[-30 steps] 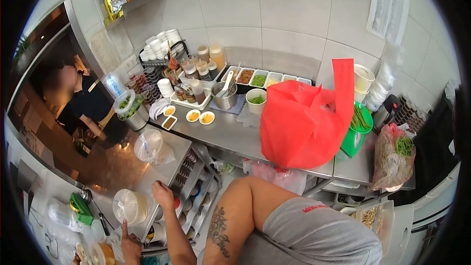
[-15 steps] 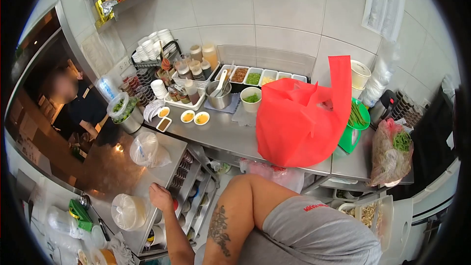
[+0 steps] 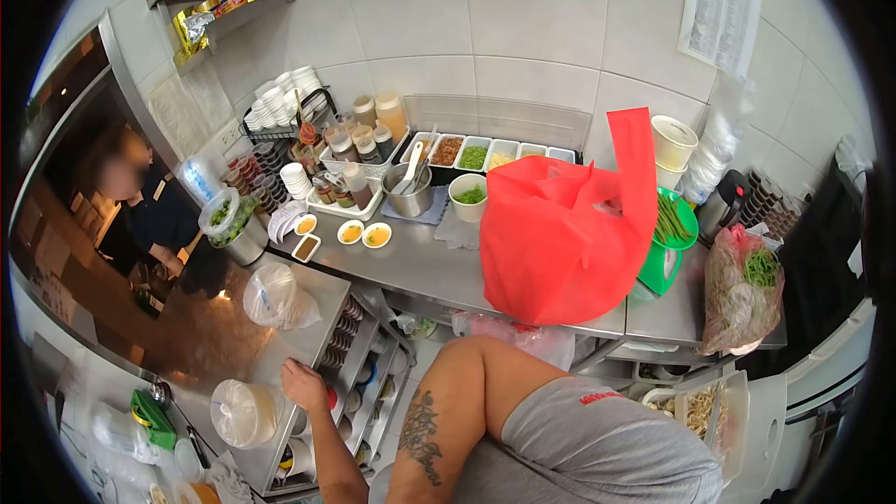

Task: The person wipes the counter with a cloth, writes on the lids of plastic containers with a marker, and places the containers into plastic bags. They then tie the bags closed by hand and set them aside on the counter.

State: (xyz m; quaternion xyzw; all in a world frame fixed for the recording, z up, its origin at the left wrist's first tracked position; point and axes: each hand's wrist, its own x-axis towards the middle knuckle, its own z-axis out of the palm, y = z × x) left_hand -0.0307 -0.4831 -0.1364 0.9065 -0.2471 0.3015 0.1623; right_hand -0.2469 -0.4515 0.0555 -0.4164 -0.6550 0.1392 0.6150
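Observation:
My left hand (image 3: 306,385) is over the right edge of the steel side counter, its fingers curled and partly hidden from above. I cannot make out whether anything is in them. Beside it on the left stands a clear plastic bag with pale liquid (image 3: 245,413). Above it in view sits another tied clear plastic bag (image 3: 279,297). My right arm is bent, with the tattooed forearm running down out of the picture, so my right hand is not visible. A large red carrier bag (image 3: 565,233) stands on the main steel counter.
Two small bowls of yellow food (image 3: 377,235), a metal pot with ladles (image 3: 409,194), a sauce-bottle basket (image 3: 359,154) and garnish trays (image 3: 474,157) line the counter. At right are a green scale (image 3: 663,266) and bagged greens (image 3: 744,294). Behind the opening stands a person (image 3: 159,215).
The view has shifted slightly. My left hand has dropped a little beside the bag of liquid, fingers still bent. The bags stay where they were. The person behind the opening has shifted slightly.

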